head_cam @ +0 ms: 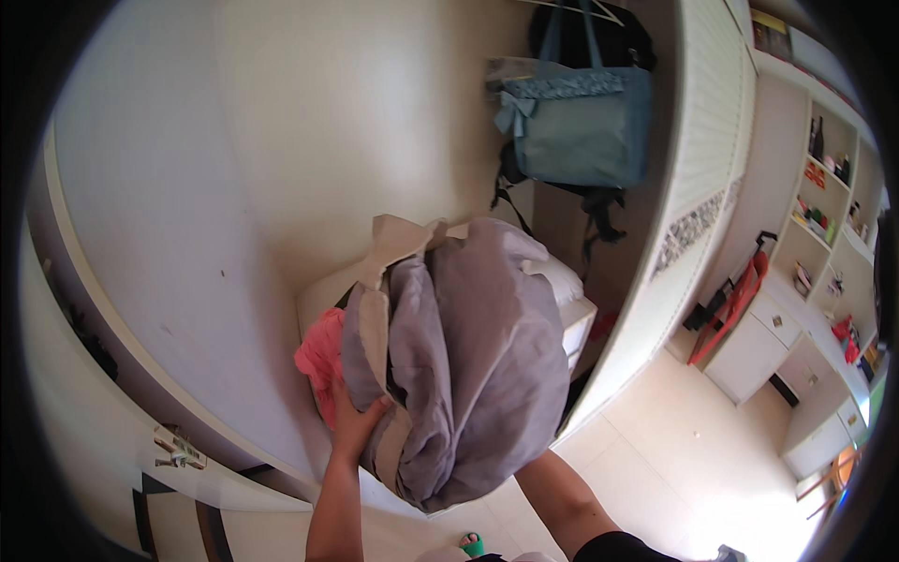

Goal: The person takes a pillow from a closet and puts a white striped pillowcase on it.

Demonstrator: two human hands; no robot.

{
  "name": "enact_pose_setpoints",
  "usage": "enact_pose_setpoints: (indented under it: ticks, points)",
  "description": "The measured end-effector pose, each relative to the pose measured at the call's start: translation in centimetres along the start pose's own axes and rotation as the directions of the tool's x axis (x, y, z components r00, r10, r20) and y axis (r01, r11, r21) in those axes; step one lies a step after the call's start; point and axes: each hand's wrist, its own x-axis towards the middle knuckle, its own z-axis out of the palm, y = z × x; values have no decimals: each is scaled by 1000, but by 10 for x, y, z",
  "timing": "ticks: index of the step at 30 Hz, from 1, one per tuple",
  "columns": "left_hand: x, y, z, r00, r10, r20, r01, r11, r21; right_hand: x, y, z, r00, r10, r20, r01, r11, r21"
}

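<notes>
A large folded bundle of grey-mauve cloth with beige trim [491,337] fills the space in front of me. My left hand [355,421] grips its near left edge, the thumb lying over the trim. Beside that hand a crumpled pink cloth [319,348] hangs along the bundle's left side. My right forearm reaches beneath the bundle's lower right, and the right hand itself is hidden there. Behind and under the bundle stands a low white unit [580,316], with a white cloth item [558,277] on top. Both sit inside a wardrobe recess.
A blue tote bag [579,130] hangs at the back right, black bags behind it. The wardrobe's sliding door [695,161] borders the right side. Farther right are a white desk [755,337] with shelves and a red folded item [734,309]. A door handle [179,449] is at lower left.
</notes>
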Motion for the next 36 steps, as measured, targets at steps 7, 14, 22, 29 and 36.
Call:
enact_pose_setpoints:
  ticks: [7,14,22,29,36]
  points:
    - [-84,5,120,911,16,412,20,996,-83,-179,-34,-93,946,-46,-322,49,999,1]
    - [-195,-28,232,605,50,795,90,987,-130,-437,-48,-143,682,-192,-705,221,974,-51]
    - [-477,67,312,-143,150,978,128,983,-132,-757,-25,-73,16,-290,-957,452,856,-251]
    - [-679,144,301,-648,225,728,154,974,-163,-918,30,26,-496,-180,-849,525,717,-459]
    - [-854,233,239,-886,218,409,132,965,-228,-1034,72,104,-816,10,-577,476,578,-662]
